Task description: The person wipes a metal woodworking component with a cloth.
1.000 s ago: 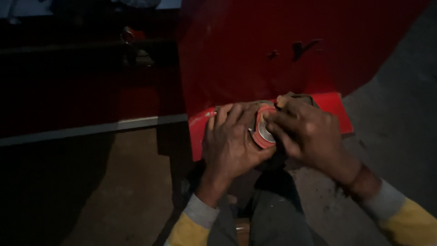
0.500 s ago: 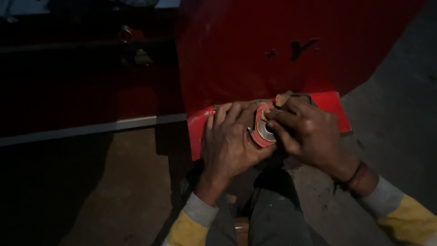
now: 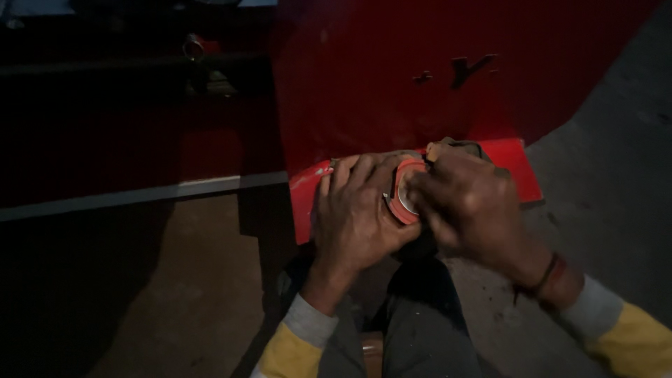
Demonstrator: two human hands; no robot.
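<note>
A small red-rimmed round part (image 3: 404,197) was pinched between the fingers of the left hand (image 3: 360,213) and right hand (image 3: 467,206) against a red flange (image 3: 514,164).

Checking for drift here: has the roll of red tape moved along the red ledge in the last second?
No. The roll of red tape sits at the same place on the red ledge, between the left hand and right hand.

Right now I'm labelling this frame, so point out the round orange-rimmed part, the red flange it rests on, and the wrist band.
Round orange-rimmed part (image 3: 404,194), head view, on its pale centre between both hands.
Red flange (image 3: 521,171), head view, on its bare right end.
Wrist band (image 3: 544,274), head view, on the dark cord at the right wrist.
</note>
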